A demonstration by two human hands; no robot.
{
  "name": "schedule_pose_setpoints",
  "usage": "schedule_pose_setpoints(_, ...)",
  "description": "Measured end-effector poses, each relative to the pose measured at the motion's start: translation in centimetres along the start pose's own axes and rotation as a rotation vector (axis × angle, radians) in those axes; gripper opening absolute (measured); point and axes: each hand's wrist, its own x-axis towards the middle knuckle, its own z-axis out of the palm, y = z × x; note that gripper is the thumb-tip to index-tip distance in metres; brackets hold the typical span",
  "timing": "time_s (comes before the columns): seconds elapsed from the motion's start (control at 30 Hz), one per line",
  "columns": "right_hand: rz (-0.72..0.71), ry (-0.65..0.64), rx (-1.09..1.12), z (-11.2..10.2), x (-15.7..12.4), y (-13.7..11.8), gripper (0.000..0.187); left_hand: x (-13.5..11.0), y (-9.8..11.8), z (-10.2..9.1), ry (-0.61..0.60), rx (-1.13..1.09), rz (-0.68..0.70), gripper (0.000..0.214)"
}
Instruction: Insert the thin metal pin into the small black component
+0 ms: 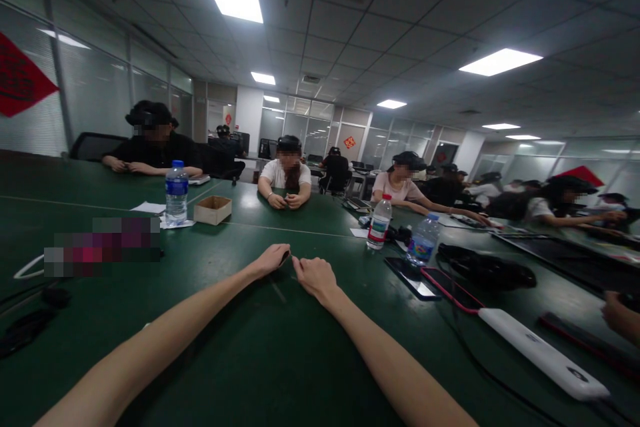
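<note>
Both my arms reach out over the green table [240, 347]. My left hand [271, 259] is closed, its fingers curled, with a small dark patch at the fingertips that I cannot make out. Just to its right, my right hand [317, 277] is closed too, thumb side towards the left hand. A narrow gap separates the two hands. Whatever the right fingers hold, if anything, is hidden. An open cardboard box [213, 211] stands beyond the left hand, beside a blue-capped water bottle [177, 195].
At right are a red-capped bottle [379, 223], another bottle [423, 240], a phone [413, 278], a pink-edged phone [453, 290], a white power bank [543, 351] and a black cable. A black bag [485, 268] lies behind them. Several people sit around the table.
</note>
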Motion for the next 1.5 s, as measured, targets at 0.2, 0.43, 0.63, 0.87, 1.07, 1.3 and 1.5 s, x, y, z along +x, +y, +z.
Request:
schedule_pose_setpoints(0.2,-0.018,0.023,-0.043,-0.2,0.0,0.01,0.076,0.03,0.02,-0.18,0.011,0.047,0.047,0.043)
schedule_pose_setpoints(0.43,-0.122,0.016,-0.108,-0.36,-0.32,-0.6,0.072,0.11,-0.05,-0.12,0.054,-0.001,-0.014,0.043)
schedule_pose_setpoints(0.63,0.019,0.063,-0.087,0.12,-0.14,-0.4,0.075,0.26,-0.3,0.03,0.016,0.041,-0.014,0.045)
schedule_pose_setpoints(0.87,0.021,0.023,-0.067,-0.19,-0.17,-0.4,0.076,0.48,-0.33,-0.11,-0.017,0.149,0.048,0.042)
schedule_pose_setpoints(1.07,-0.037,-0.001,-0.099,-0.5,-0.24,-0.38,0.076,0.49,-0.44,-0.21,-0.018,0.173,0.04,0.051)
schedule_pose_setpoints(1.3,-0.08,-0.012,-0.113,-0.67,0.06,-0.17,0.076,0.16,-0.14,-0.45,-0.056,0.117,0.056,0.058)
schedule_pose_setpoints(1.5,-0.074,-0.008,-0.119,-0.24,0.31,-0.05,0.077,0.39,-0.53,-0.74,-0.039,0.247,0.234,0.025)
